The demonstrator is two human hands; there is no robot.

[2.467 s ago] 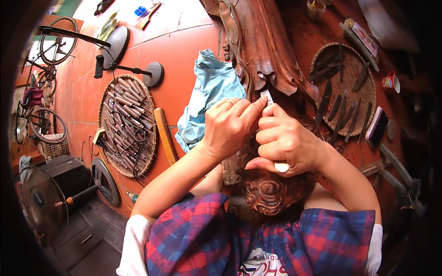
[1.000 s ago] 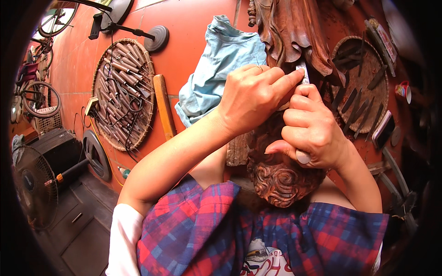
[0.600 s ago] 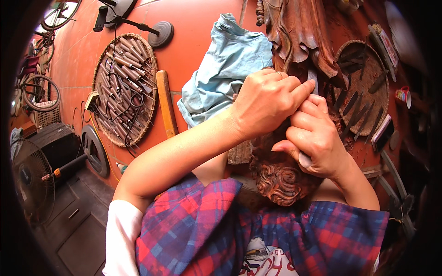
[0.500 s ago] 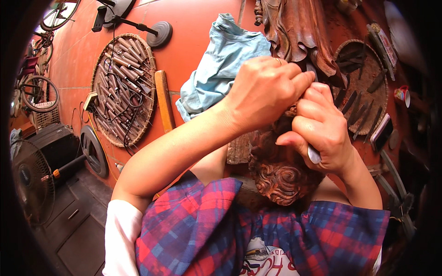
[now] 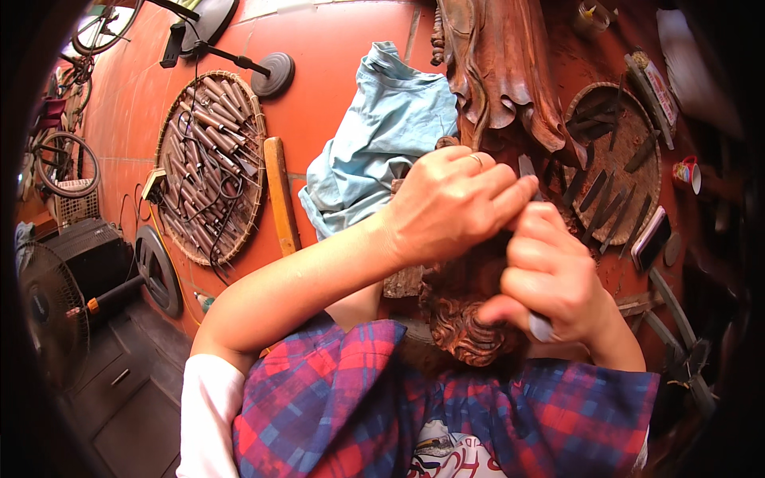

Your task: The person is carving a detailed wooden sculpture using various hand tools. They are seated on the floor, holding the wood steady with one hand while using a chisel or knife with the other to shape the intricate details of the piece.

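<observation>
Chisel (image 5: pixel 529 171) between both hands, on carving (image 5: pixel 470 327).

The person is bending over a reddish-brown wood carving (image 5: pixel 498 88) lying on the orange floor (image 5: pixel 335 40). The right hand (image 5: pixel 554 279) is gripping a carving chisel (image 5: pixel 527 167), and the left hand (image 5: pixel 454 203) is closing over its blade end against the wood. A light blue cloth (image 5: pixel 382 135) is lying just beside them, with a round woven tray of chisels (image 5: pixel 209 163) further left.
</observation>
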